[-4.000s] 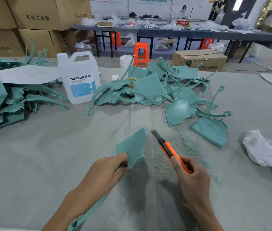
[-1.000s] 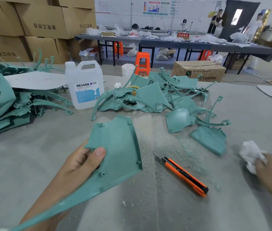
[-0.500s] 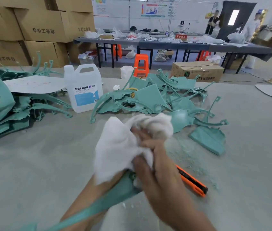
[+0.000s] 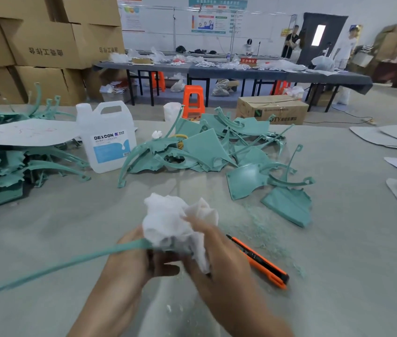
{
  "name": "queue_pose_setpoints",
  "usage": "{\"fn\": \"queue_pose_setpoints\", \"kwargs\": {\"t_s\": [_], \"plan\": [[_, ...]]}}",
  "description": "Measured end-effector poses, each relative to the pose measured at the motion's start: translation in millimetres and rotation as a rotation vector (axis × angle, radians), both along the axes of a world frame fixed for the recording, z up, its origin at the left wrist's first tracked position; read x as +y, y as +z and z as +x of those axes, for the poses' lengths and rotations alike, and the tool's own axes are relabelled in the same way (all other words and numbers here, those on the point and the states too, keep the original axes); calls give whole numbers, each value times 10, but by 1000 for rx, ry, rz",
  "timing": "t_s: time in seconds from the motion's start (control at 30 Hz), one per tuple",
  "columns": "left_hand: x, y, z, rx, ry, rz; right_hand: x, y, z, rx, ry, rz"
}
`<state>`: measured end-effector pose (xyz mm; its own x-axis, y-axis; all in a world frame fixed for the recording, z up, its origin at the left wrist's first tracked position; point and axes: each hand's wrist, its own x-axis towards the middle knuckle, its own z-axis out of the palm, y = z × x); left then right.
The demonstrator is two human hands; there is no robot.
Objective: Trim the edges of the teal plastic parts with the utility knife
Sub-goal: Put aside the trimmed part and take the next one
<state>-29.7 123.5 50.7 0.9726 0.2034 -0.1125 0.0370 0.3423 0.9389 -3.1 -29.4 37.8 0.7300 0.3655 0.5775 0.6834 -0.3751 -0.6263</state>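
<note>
On the table the knife now lies free; left hand grips teal part, right hand cloth.

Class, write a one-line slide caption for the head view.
Left hand holds a teal plastic part while right hand grips a white cloth against it; orange utility knife lies on the table.

Left hand: we hold the part by the end that lies under the cloth.
Right hand: we clutch the cloth, fingers curled, pressing it on the part.
Together: our two hands touch.
</note>
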Motion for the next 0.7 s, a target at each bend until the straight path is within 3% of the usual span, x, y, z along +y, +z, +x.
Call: {"fn": "queue_pose_setpoints", "kwargs": {"t_s": [0.07,0.2,0.27,0.3,0.37,0.43,0.47,0.57,0.7], "plan": [[10,21,-18,-30,-15,96,-47,-38,74,126,-91,178],[163,-127,-24,-85,395,446,-208,1,264,342,-117,511],[181,-139,-19,-98,494,471,-268,4,320,465,-9,618],[168,-125,-18,-73,413,401,-278,-12,334,553,78,663],[85,-120,-23,-10,27,132,-253,-36,321,715,203,674],[-59,-109,-65,18,-270,-95,-198,-49,312,751,148,579],[-109,-139,-80,-2,-334,-103,-182,-54,329,701,47,506],[-227,-183,-82,-29,-295,-108,-186,-76,413,580,-193,403],[-251,-183,-93,-16,-311,-53,-191,-79,435,559,-235,477]]}}
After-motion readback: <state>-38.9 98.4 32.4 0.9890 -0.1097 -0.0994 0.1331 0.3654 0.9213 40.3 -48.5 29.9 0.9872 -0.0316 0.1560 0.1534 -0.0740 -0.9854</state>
